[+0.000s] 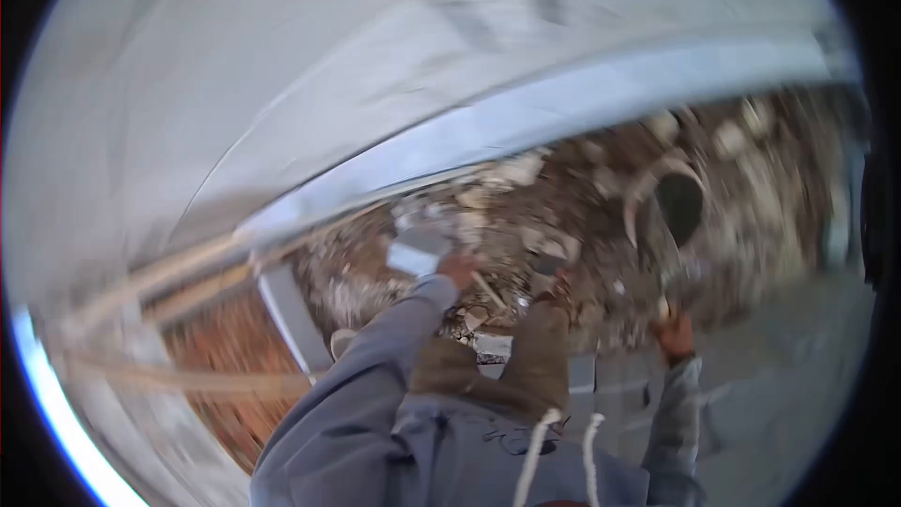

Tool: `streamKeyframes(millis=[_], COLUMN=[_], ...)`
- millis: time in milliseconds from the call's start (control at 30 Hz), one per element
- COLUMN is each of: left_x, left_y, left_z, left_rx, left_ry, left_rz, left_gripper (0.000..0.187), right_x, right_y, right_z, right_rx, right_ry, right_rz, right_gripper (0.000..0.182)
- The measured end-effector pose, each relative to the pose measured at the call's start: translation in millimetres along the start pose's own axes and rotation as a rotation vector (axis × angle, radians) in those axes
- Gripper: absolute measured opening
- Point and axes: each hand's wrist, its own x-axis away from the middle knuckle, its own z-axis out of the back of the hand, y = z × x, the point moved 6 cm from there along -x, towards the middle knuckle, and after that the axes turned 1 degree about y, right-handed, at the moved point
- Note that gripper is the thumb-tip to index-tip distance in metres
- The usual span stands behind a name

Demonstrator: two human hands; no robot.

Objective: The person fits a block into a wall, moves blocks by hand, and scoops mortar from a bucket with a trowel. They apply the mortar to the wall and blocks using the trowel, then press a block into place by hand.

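My left hand is closed at the edge of a grey block with a pale side face, over the rubble. On the right, my right hand grips the light handle of what looks like a trowel; its blurred grey blade points up toward a round bucket-like container with a dark opening. A thin pale stick lies just right of my left hand. Motion blur hides the fingers' details.
A smooth grey wall with a pale ledge spans the top. Broken stones and dirt cover the ground around my feet. Wooden boards and reddish bricks are at the left, beside a pale upright slab.
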Motion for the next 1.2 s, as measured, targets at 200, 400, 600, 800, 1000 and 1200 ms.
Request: streamKeyframes(millis=[200, 400, 600, 800, 1000, 1200], left_x=[151, 162, 204, 334, 290, 289], left_y=[-42, -220, -479, -625, -695, -738], left_z=[52, 66, 119, 188, 164, 216], left_rx=[0.327, 0.002, 0.451, 1.173, 1.841, 2.031], left_ry=[0.248, 0.354, 0.507, 1.331, 1.468, 1.328], left_rz=[-0.228, -0.388, 0.221, 0.521, 0.578, 0.383], left_gripper=[0.058, 0.042, 0.046, 0.059, 0.068, 0.076], right_x=[52, 96, 142, 67, 122, 91], right_y=[-228, -362, -453, -502, -663, -748], right_z=[-92, -234, -386, -541, -671, -812], right_rx=[0.365, 0.583, 0.653, 0.663, 0.705, 0.74], right_ry=[-0.375, -0.599, -0.817, -0.605, -0.574, -0.656], right_rz=[0.298, 0.493, 0.366, 0.563, 0.915, 0.96], right_gripper=[0.05, 0.052, 0.056, 0.041, 0.037, 0.041])
